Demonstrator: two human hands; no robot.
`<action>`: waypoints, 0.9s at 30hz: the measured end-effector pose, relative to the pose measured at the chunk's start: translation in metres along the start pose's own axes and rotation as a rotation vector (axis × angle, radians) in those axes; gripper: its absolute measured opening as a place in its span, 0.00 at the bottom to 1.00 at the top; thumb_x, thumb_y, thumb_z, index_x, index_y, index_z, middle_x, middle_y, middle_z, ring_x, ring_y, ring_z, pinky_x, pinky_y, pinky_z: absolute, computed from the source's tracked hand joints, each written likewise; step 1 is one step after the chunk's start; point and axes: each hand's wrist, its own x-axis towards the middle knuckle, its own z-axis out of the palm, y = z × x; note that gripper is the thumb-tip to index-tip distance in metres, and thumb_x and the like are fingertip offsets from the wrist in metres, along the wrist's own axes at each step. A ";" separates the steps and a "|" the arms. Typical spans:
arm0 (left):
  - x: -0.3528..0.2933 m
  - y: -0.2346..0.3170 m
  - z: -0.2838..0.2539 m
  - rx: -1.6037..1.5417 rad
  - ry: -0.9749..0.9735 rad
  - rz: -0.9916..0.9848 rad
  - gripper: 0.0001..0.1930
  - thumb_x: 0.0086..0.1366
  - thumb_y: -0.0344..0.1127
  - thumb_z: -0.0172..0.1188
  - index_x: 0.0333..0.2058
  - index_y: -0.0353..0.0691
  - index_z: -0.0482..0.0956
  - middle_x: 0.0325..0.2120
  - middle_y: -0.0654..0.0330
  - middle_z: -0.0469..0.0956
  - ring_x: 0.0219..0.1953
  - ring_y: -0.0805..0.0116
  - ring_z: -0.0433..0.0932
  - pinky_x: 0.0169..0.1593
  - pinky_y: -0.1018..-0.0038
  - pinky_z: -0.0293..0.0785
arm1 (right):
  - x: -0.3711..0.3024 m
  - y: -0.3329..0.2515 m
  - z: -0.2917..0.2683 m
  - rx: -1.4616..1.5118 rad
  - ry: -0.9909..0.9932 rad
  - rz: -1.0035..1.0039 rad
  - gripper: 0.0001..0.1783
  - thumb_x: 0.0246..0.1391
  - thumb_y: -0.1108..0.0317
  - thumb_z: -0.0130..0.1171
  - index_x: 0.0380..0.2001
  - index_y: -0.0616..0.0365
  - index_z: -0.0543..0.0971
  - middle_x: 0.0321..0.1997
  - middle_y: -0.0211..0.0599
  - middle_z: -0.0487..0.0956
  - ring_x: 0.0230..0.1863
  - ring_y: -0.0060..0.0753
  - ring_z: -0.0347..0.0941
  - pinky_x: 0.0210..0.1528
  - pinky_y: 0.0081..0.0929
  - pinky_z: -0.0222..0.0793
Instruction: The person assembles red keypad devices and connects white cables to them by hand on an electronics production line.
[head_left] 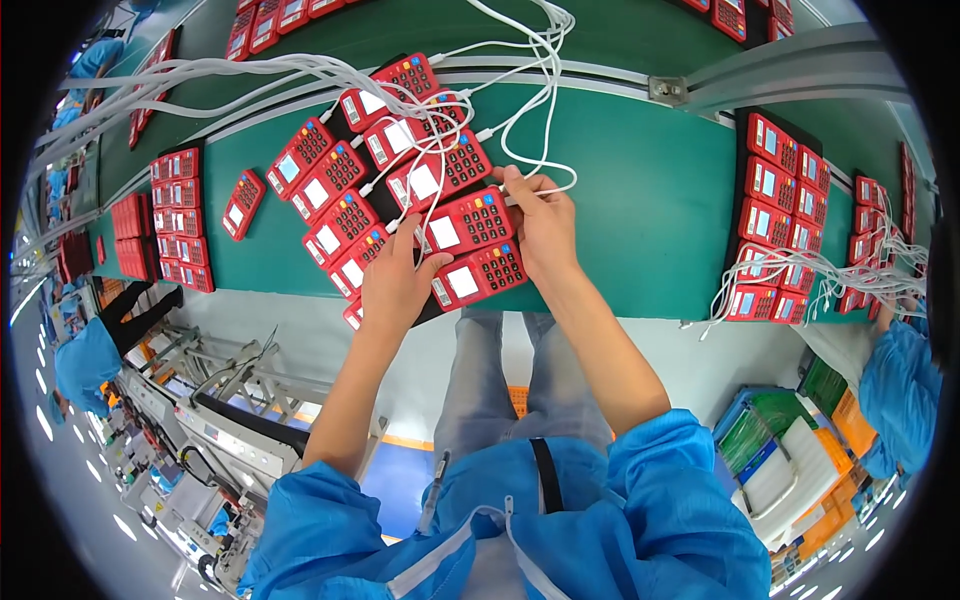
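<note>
Where the view opens widest, we see a green worktable (650,220) running from side to side, edged at the back by a metal rail. Below it, a blue smock (660,500) covers the person's body and upper arms, the sleeves pushed up to the elbows. At the far right, a co-worker's blue sleeve (900,390) shows beside the table.

In the middle of the table we find a cluster of red keypad terminals (440,178), set close together in two slanting columns with dark material under them. Near the right end of the table stands a block of similar terminals (768,223), white leads lying across its nearer part; toward the left end is another block (180,222).

A bundle of white cables (250,65) sweeps in from the upper left and loops over the cluster.

The left hand (392,280) is partly curled at the left ends of the two nearest terminals in the right column; we cannot tell whether it grips. The right hand (547,225) is closed at the right end of the upper of these two, the held terminal (468,222), thumb and fingers pinching a white plug (507,188) there.

Smaller still, we note one lone terminal (243,204) lying tilted, left of the cluster.
</note>
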 end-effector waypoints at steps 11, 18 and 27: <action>-0.001 -0.009 0.004 -0.025 0.005 -0.004 0.34 0.55 0.47 0.67 0.54 0.35 0.66 0.35 0.44 0.78 0.34 0.47 0.80 0.33 0.59 0.76 | -0.002 0.004 0.002 0.008 -0.043 -0.068 0.13 0.60 0.71 0.57 0.23 0.58 0.67 0.40 0.48 0.79 0.38 0.29 0.76 0.42 0.27 0.76; 0.005 -0.010 0.004 -0.027 0.038 0.046 0.33 0.55 0.45 0.68 0.54 0.35 0.66 0.35 0.43 0.78 0.34 0.47 0.79 0.34 0.60 0.76 | 0.003 0.000 0.006 -0.194 -0.045 -0.184 0.12 0.58 0.69 0.60 0.23 0.61 0.72 0.36 0.41 0.81 0.34 0.19 0.74 0.37 0.17 0.69; 0.000 -0.008 0.003 -0.022 0.010 0.006 0.34 0.54 0.46 0.68 0.55 0.34 0.66 0.38 0.44 0.78 0.35 0.47 0.80 0.34 0.62 0.76 | -0.008 0.009 0.011 -0.120 0.011 -0.183 0.14 0.57 0.68 0.62 0.22 0.60 0.70 0.35 0.41 0.81 0.30 0.20 0.74 0.34 0.18 0.71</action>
